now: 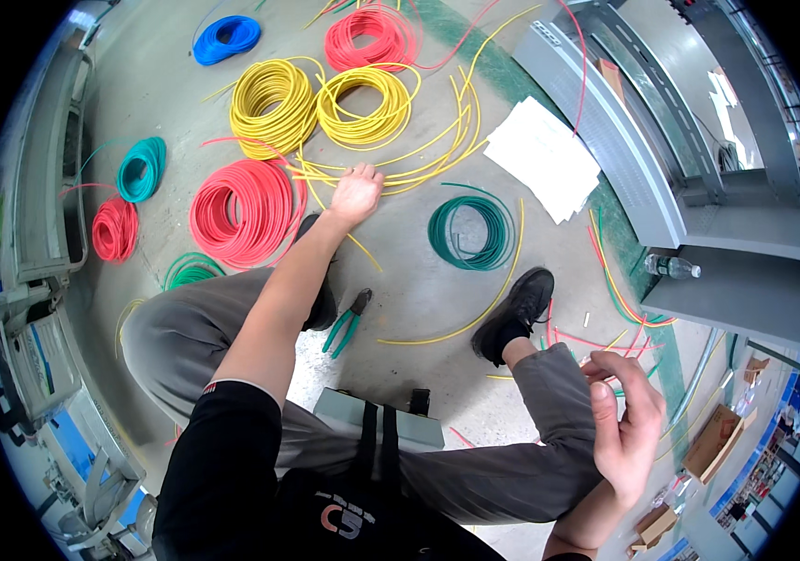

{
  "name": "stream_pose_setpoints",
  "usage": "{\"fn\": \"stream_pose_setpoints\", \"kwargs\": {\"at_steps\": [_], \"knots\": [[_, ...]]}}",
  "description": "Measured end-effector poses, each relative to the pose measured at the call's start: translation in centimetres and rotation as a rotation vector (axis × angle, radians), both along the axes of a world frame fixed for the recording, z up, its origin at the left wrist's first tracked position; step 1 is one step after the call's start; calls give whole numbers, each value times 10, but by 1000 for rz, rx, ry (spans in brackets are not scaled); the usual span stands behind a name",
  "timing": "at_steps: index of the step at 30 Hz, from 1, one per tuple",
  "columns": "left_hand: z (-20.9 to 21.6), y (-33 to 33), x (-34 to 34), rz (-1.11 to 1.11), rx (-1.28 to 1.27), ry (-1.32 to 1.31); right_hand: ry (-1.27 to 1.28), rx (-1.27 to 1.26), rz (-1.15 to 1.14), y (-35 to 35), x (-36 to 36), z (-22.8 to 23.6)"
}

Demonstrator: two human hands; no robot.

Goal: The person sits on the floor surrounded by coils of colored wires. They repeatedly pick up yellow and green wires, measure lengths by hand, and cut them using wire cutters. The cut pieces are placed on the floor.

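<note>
L. hand grips loose yellow wires at approx. 11 o'clock, while R. hand, at 4 o'clock, is loosely curled w/ nothing visible inside — better to guide strands parallel, w/o catching yellow coil at 12.

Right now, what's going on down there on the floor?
Someone is bent over coils of coloured wire on the floor. The left hand is at some loose yellow wires, though its grip is hard to make out. The right hand, raised by the right leg, holds nothing that I can see. Green-handled pliers lie between the black shoes.
</note>
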State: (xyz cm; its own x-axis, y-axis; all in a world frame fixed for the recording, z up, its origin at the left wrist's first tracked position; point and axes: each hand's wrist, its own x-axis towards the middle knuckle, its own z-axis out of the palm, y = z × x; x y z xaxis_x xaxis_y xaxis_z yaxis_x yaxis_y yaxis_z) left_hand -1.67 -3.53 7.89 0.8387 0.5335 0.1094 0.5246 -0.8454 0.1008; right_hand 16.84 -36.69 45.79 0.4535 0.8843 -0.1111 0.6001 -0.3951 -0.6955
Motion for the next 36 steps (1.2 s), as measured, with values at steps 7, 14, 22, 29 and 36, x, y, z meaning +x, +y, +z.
{"fn": "stream_pose_setpoints", "kwargs": {"at_steps": [7,14,22,29,36], "knots": [[-13,11,-11,60,35,32,2,-38,23,7,-3,3],[-11,16,-15,163,-190,24,-6,-43,47,11,-3,2],[-15,1,-22,196,-231,114,-15,-27,70,11,-4,1],[-40,-16,-9,210,-279,41,-4,-12,46,1,-8,-2],[-65,-10,-16,243,-294,117,-16,-73,52,-3,-4,-7]]}}
